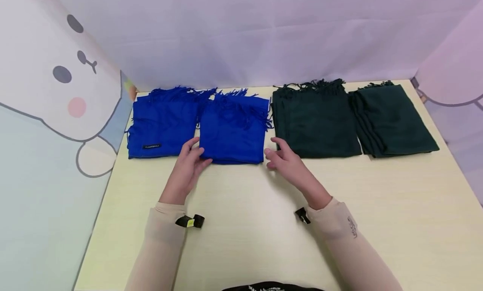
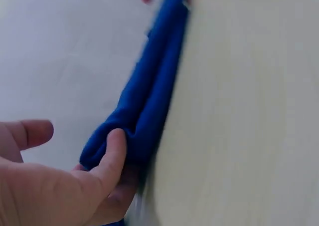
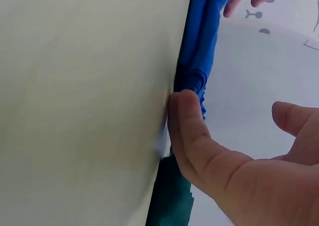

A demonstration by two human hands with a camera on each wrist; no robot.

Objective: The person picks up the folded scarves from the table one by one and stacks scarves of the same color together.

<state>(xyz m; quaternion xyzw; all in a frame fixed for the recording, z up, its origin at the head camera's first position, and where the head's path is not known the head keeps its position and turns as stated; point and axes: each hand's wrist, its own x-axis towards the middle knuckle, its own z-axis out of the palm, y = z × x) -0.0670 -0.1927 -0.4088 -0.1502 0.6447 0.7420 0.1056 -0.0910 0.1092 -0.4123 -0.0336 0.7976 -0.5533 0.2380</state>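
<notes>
A folded blue fringed scarf (image 1: pixel 232 136) lies between my two hands. My left hand (image 1: pixel 188 159) pinches its near left corner; in the left wrist view one fingertip dents the folded edge (image 2: pixel 144 106) while another finger sits behind it. At the near right corner is my right hand (image 1: pixel 284 159), its fingers (image 3: pixel 192 116) extended against the end of the scarf and its thumb held apart. Beside my left hand lies a second folded blue scarf (image 1: pixel 162 129) with a small black label. A folded dark green scarf (image 1: pixel 317 125) lies just beyond my right fingers.
Another dark green folded scarf (image 1: pixel 398 119) lies at the right end of the row. The pale table (image 1: pixel 241 232) meets a light fabric wall (image 1: pixel 241 39) behind the scarves. A cartoon-printed wall (image 1: pixel 45 89) stands at the left.
</notes>
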